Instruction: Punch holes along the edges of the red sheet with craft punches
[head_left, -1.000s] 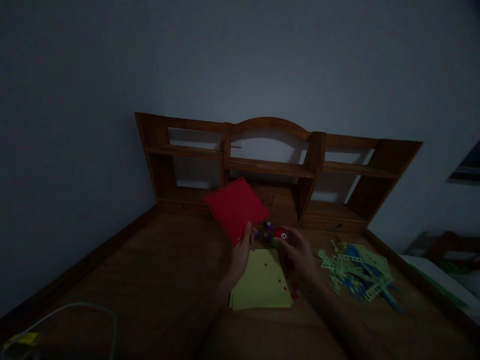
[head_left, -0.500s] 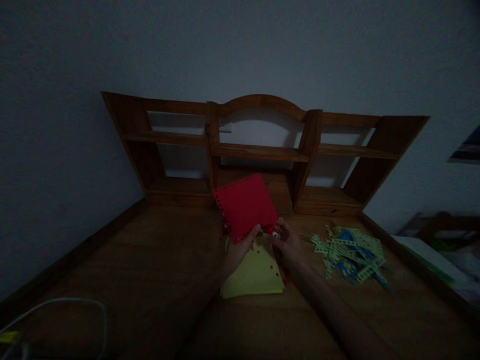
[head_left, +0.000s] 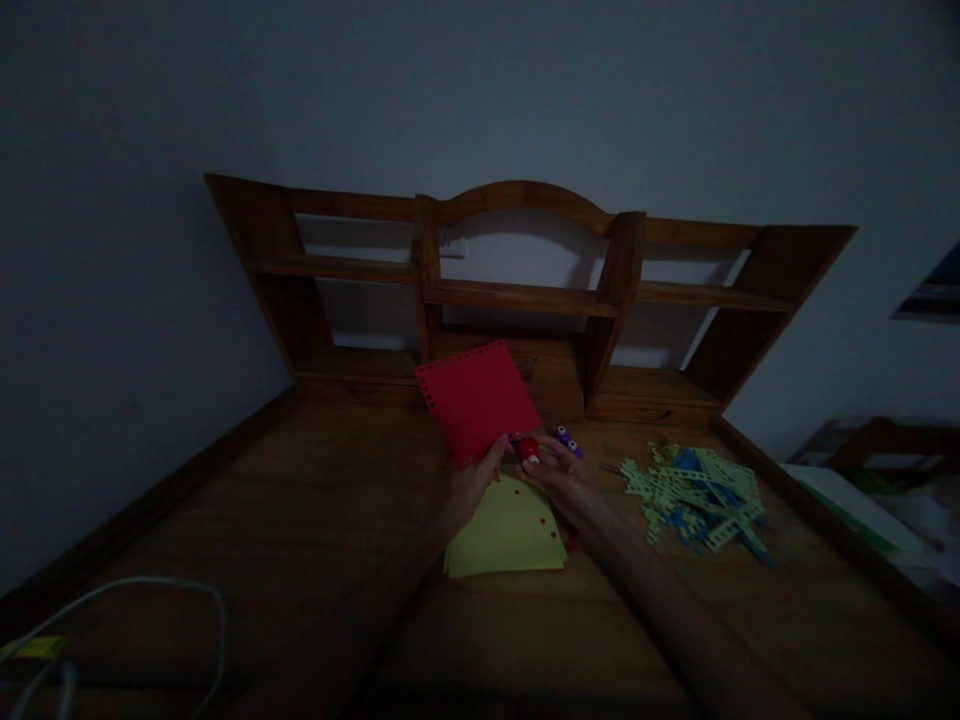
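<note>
My left hand (head_left: 474,487) is closed on the lower edge of a red sheet of paper (head_left: 480,398), which is tilted up and has rows of punched holes along two edges. A small red hole punch (head_left: 528,449) sits in my right hand (head_left: 559,474), its fingers wrapped round it, near the sheet's lower right corner. Whether the punch touches the sheet is too dark to tell. Below both hands lie yellow sheets (head_left: 502,540), with small red paper bits (head_left: 543,521) scattered on them. Just beyond my right fingers is a purple thing with white round eyes (head_left: 568,441).
A pile of pale green and blue lattice-like pieces (head_left: 701,500) lies to the right on the wooden desk (head_left: 337,500). A wooden shelf unit (head_left: 517,300) stands along the back. At lower left are a white cable (head_left: 150,582) and a yellow item (head_left: 37,647).
The red sheet has shifted left and slightly up with my left hand. My right hand has moved a little left, turning the red punch, and the purple thing shows more plainly.
</note>
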